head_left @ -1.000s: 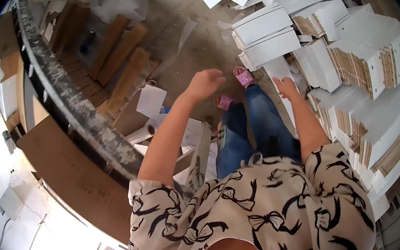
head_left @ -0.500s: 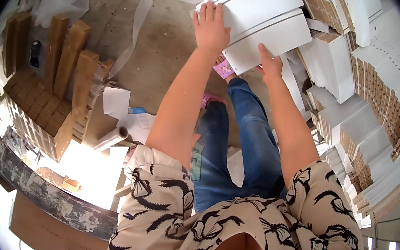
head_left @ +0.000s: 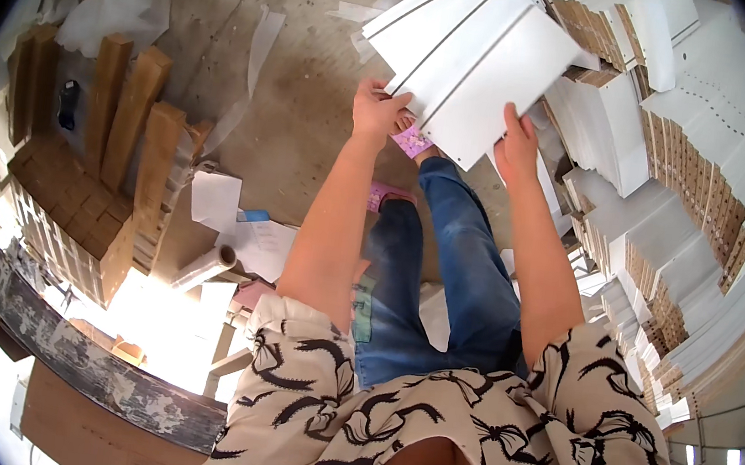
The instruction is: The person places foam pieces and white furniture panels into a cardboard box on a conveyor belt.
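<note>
A white grooved board (head_left: 480, 56) is held out in front of me, tilted, over a concrete floor (head_left: 306, 87). My left hand (head_left: 379, 109) grips its near left corner. My right hand (head_left: 518, 148) grips its near right edge. Below the board I see my legs in blue jeans (head_left: 441, 277) and pink slippers (head_left: 412, 142).
Stacks of white boards with brown edges (head_left: 688, 204) fill the right side. Rows of brown wooden blocks (head_left: 117, 139) stand at the left. Loose paper sheets (head_left: 215, 201), a cardboard roll (head_left: 203, 267) and scraps lie on the floor. A stone ledge (head_left: 74, 355) runs along the lower left.
Both hands reached forward from open air to the white board and took hold of it. The view swung toward the stacks on the right, and the board now sits closer and larger.
</note>
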### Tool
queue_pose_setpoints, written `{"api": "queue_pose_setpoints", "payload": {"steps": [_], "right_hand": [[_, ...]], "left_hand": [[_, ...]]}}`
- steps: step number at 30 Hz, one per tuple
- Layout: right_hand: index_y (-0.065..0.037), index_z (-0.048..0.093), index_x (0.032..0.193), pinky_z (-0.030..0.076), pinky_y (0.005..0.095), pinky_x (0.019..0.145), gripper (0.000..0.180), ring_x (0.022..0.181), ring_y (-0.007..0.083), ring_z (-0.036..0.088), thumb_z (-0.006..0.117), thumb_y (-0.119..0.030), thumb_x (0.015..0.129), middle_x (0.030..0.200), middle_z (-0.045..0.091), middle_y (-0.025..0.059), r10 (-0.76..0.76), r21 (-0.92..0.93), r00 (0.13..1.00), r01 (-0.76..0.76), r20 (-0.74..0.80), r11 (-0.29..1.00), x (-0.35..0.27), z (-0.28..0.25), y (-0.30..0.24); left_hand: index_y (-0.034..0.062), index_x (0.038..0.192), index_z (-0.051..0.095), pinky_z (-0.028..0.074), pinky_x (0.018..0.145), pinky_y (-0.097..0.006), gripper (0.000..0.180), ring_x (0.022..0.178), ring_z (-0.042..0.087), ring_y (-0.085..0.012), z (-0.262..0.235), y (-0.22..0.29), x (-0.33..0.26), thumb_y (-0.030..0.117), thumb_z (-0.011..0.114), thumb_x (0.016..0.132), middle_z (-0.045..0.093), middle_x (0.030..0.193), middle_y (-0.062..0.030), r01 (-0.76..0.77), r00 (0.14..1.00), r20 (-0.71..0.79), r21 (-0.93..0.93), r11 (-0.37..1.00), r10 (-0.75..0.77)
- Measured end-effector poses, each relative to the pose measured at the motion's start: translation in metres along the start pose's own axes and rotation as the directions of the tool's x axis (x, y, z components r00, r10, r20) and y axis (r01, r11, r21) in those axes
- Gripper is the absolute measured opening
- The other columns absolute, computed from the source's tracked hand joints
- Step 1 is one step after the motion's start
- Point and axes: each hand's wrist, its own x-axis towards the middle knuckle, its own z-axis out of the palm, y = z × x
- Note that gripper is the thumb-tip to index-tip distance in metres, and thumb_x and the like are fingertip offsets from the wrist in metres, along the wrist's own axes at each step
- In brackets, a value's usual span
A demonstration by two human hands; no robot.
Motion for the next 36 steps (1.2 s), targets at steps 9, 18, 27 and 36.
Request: {"api": "queue_pose_setpoints", "payload": {"steps": [9, 18, 27, 36], "right_hand": [[0.000, 0.054, 0.107, 0.046, 0.0305, 0.070, 0.038, 0.082, 0.0156, 0.056, 0.064, -0.026, 0.082, 0.095, 0.059, 0.0071, 0.099, -0.401, 0.994, -0.072, 0.048, 0.913, -0.028, 0.022, -0.033], [0.001, 0.045, 0.121, 0.046, 0.0352, 0.086, 0.042, 0.102, 0.0232, 0.055, 0.055, -0.024, 0.089, 0.116, 0.054, 0.0130, 0.244, -0.556, 0.874, 0.035, 0.420, 0.830, -0.231, 0.141, -0.054], [-0.003, 0.040, 0.129, 0.036, 0.0348, 0.099, 0.047, 0.115, 0.0221, 0.047, 0.048, -0.031, 0.092, 0.127, 0.049, 0.0084, 0.502, -0.509, 0.096, 0.065, 0.859, 0.858, -0.512, 0.340, -0.093], [0.003, 0.056, 0.112, 0.045, 0.0239, 0.076, 0.041, 0.087, 0.0110, 0.058, 0.066, -0.021, 0.082, 0.099, 0.062, 0.0056, 0.598, -0.196, -0.387, 0.701, 0.702, 0.685, -0.762, 0.468, -0.017]], "left_hand": [[-0.0002, 0.101, 0.058, 0.053, 0.060, -0.033, 0.042, 0.071, 0.062, -0.0204, -0.012, 0.024, -0.118, 0.040, 0.051, 0.088, 0.062, 0.089, -0.0128, 0.226, 0.861, 0.508, -0.340, 0.913, -0.024], [0.0031, 0.105, 0.054, 0.042, 0.054, -0.023, 0.031, 0.064, 0.049, -0.0061, -0.131, 0.067, -0.338, 0.022, 0.063, 0.083, 0.057, 0.079, -0.0009, -0.339, 0.936, -0.299, -0.627, 0.702, 0.185], [0.0014, 0.104, 0.056, 0.043, 0.071, -0.022, 0.030, 0.082, 0.052, -0.0075, -0.320, 0.035, -0.689, 0.019, 0.065, 0.081, 0.059, 0.091, -0.0013, -0.734, 0.643, -0.692, -0.434, 0.522, 0.328], [-0.0032, 0.108, 0.056, 0.050, 0.075, -0.027, 0.042, 0.084, 0.061, -0.0136, -0.438, -0.057, -0.838, 0.023, 0.069, 0.077, 0.061, 0.094, -0.0087, -0.787, 0.411, -0.907, -0.299, 0.540, 0.096]]}}
